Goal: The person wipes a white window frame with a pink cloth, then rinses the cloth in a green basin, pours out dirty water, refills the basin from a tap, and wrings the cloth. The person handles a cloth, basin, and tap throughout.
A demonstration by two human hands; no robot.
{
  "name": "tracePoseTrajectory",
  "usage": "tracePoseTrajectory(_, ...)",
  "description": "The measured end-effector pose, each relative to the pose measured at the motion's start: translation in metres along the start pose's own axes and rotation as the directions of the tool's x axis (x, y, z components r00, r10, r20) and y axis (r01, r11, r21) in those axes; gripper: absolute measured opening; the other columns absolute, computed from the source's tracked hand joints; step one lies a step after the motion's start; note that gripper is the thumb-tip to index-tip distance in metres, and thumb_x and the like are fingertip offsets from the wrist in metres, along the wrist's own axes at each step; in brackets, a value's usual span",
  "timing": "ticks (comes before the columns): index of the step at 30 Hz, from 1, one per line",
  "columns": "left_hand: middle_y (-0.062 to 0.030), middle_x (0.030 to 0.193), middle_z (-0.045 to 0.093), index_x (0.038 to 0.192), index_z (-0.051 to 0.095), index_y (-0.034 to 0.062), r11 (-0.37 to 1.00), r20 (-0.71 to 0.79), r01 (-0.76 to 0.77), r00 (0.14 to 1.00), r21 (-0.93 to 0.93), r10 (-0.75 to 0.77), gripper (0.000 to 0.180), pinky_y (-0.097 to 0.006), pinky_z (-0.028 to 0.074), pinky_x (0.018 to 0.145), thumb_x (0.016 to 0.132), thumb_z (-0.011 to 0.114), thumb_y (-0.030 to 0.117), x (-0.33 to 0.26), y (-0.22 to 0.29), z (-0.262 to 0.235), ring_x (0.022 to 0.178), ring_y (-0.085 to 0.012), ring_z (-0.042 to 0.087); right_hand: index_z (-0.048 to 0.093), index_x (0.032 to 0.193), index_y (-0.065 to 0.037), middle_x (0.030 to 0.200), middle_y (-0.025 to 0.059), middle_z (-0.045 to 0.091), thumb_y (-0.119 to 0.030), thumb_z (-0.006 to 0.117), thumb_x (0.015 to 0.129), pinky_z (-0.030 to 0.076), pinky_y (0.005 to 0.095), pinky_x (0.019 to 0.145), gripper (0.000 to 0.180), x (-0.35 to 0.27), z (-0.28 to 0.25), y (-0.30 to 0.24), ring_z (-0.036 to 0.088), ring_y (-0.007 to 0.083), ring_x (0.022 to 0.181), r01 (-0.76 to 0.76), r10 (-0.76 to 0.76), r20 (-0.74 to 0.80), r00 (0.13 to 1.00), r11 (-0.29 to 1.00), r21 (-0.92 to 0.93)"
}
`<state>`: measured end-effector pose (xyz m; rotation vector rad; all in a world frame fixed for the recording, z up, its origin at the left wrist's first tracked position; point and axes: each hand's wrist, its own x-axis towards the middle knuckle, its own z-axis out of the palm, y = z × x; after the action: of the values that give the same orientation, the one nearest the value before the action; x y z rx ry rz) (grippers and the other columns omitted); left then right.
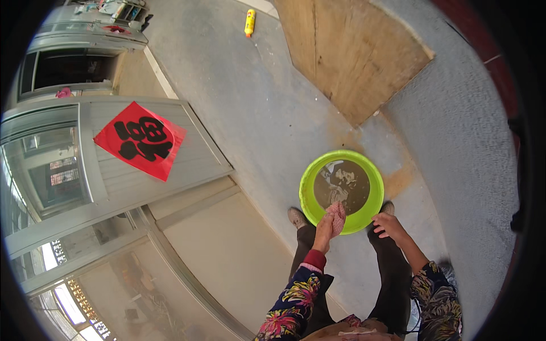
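Observation:
A bright green plastic basin (pixel 307 181) holding dark water stands on the concrete floor just in front of my shoes. My left hand (pixel 324 228) hangs over its near rim and grips a pinkish checked rag (pixel 336 216), which dangles above the water. My right hand (pixel 385 224) rests at the basin's near right edge with its fingers loosely curled and nothing in them. My forearms in dark floral sleeves come in from the lower edge.
A grey door (pixel 142 170) with a red diamond-shaped paper stands at left, with glass panels beside it. A large wooden board (pixel 352 51) lies on the floor beyond the basin. A yellow bottle (pixel 249 23) lies far back.

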<state>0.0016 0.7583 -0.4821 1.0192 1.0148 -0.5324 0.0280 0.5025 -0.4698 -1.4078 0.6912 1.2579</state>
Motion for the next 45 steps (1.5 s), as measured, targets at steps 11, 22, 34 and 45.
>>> tracePoseTrajectory(11,-0.0135,0.128,0.052,0.124,0.058,0.0010,0.867,0.003,-0.049,0.999,0.496,0.054,0.036,-0.033,0.039,0.102,0.092,0.055,0.017,0.180,-0.128,-0.109,0.120,-0.0250,0.050,0.052,0.138,-0.014,0.123,0.0205,0.052,-0.033,0.063,0.091,0.043,0.0415,0.098,0.052,0.343,0.043,0.082,0.053,0.0336,0.112,0.221,-0.391,-0.260,0.883,0.835,-0.504)
tracePoseTrajectory(22,-0.0057,0.128,0.056,0.137,0.047,0.0135,0.969,-0.216,0.204,0.961,0.142,-0.171,0.060,-0.040,0.047,0.090,0.096,0.051,0.057,0.273,-0.144,-0.121,0.115,-0.0178,0.053,0.054,0.133,-0.002,0.127,0.0186,0.052,-0.039,0.064,0.089,0.041,0.0396,0.099,0.059,0.407,0.109,0.107,0.052,0.0302,0.116,0.093,-0.129,-0.454,0.882,0.990,-0.102)
tracePoseTrajectory(34,-0.0039,0.089,0.069,0.099,0.067,-0.0011,0.984,-0.168,0.024,0.986,0.175,0.006,0.022,-0.028,0.050,0.071,0.079,0.064,0.007,0.239,-0.146,-0.098,0.078,-0.0109,0.060,0.061,0.122,-0.003,0.112,0.0053,0.064,-0.033,0.052,0.098,0.045,0.0309,0.087,0.040,0.301,0.146,0.119,0.060,0.0157,0.100,-0.075,0.239,-0.239,0.941,0.837,0.542)
tracePoseTrajectory(45,-0.0223,0.131,0.044,0.135,0.049,0.0082,0.535,0.136,-0.367,0.896,0.761,0.422,0.059,-0.041,0.041,0.100,0.079,0.068,0.015,0.183,-0.134,-0.063,0.116,-0.0374,0.047,0.055,0.128,-0.010,0.122,0.0035,0.062,-0.039,0.039,0.104,0.048,0.0331,0.095,0.041,0.271,0.127,0.115,0.060,0.0169,0.109,-0.076,0.029,0.071,0.997,0.517,0.853)
